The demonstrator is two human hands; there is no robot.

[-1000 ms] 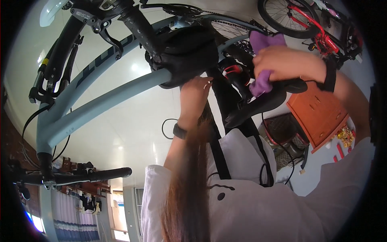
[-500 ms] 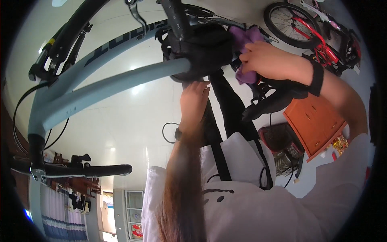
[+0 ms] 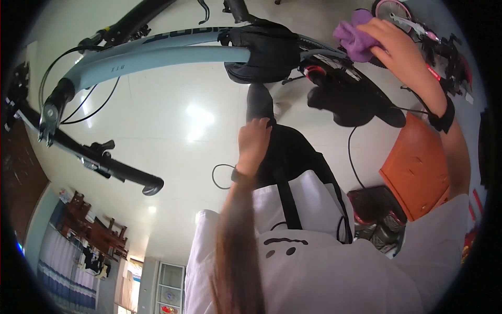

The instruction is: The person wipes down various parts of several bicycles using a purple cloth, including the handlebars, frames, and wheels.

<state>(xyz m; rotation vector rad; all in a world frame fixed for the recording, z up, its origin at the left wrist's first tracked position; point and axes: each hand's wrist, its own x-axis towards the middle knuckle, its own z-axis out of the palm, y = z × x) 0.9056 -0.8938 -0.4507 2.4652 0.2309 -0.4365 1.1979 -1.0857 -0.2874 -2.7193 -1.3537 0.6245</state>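
A crumpled purple cloth (image 3: 351, 39) is bunched in my right hand (image 3: 395, 44), fingers closed on it. That hand is out at the upper right, beside the rear wheel (image 3: 342, 70) of a light blue bicycle (image 3: 167, 56). My left hand (image 3: 253, 142) rests on my black-trousered leg, its fingers lying over it with nothing held. Ahead of it a black bag (image 3: 269, 52) is strapped around the bicycle's top tube. The black saddle (image 3: 358, 99) lies below and left of the right hand. On the left are the dark handlebars (image 3: 117, 170).
An orange-brown drawer cabinet (image 3: 418, 167) stands at the right, with dark shoes (image 3: 384, 230) near it. Another bicycle with red and pink parts (image 3: 434, 52) is at the upper right. Dark wooden furniture (image 3: 89, 225) and a curtain (image 3: 65, 272) show at the lower left.
My right hand has carried the purple cloth away from beside the black bag, out to the upper right. The view has shifted over the bicycle. My left hand stays low, over my leg.
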